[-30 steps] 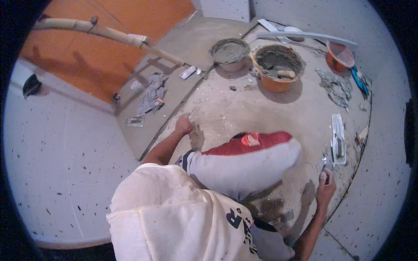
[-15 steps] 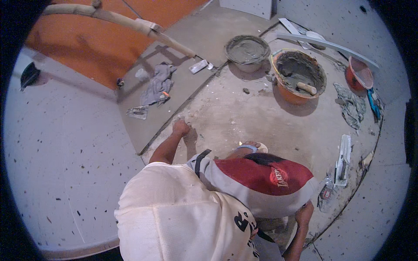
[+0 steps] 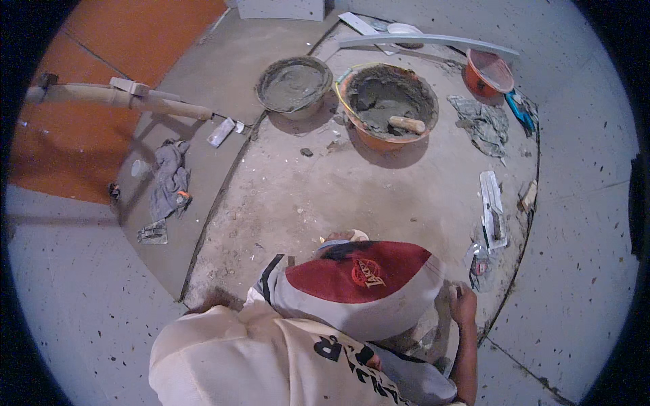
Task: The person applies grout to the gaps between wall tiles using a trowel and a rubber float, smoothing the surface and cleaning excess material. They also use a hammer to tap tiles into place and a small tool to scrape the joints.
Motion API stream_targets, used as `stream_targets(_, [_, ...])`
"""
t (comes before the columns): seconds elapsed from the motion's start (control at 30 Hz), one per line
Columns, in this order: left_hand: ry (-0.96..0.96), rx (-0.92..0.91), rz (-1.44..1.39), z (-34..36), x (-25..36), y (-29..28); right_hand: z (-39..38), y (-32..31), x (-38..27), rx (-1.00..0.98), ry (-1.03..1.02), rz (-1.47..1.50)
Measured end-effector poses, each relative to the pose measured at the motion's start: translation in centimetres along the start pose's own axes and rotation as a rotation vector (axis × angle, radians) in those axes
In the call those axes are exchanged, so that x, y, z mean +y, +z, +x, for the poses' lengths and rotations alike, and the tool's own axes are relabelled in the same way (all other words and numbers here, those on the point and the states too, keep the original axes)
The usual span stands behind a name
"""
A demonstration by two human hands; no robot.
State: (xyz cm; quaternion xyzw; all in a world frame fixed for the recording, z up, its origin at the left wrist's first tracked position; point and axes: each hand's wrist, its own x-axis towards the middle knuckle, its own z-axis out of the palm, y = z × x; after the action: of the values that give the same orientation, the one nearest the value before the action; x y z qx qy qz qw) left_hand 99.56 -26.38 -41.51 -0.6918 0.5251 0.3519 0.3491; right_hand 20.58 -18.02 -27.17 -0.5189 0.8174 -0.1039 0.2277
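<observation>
My right hand (image 3: pixel 463 302) hangs beside my right knee, fingers loosely bent and nothing visible in them. The nearest items to it are a clear plastic bottle (image 3: pixel 481 265) and a long plastering trowel (image 3: pixel 493 210) lying on the floor. My left arm is mostly hidden by my cream top, and the left hand is out of sight. Ahead of me stands an orange bucket (image 3: pixel 383 139) with grey mortar inside and a wooden-handled tool (image 3: pixel 407 124) resting in it. Left of it, a round tub (image 3: pixel 295 84) is filled with smooth mortar.
At the far right are a red bowl (image 3: pixel 489 73), a crumpled rag (image 3: pixel 482 123) and a long pale straightedge (image 3: pixel 433 42). On the left strip lie a grey cloth (image 3: pixel 169 177) and a flat blade tool (image 3: pixel 153 232). A bamboo pole (image 3: pixel 169 106) juts in near the orange wall (image 3: pixel 61 149).
My left hand, earlier low over the floor at the left, has drawn back out of sight. My right hand has come forward beside the knee. The view has turned and shifted.
</observation>
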Motion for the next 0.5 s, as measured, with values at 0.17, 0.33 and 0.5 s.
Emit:
stream_targets(0.17, [-0.012, -0.053, -0.193, -1.5, 2.4, 0.8, 0.1, -1.5, -2.9, -0.144, 0.118, -0.044])
stream_targets(0.33, [0.069, -0.058, -0.232, -0.8, 5.1, -1.3, 0.2, -0.9, -2.5, 0.020, -0.020, 0.022])
stream_targets(0.5, [0.143, -0.071, -0.202, 1.4, 7.6, -3.7, -0.2, -1.4, -1.7, 0.020, 0.027, 0.048])
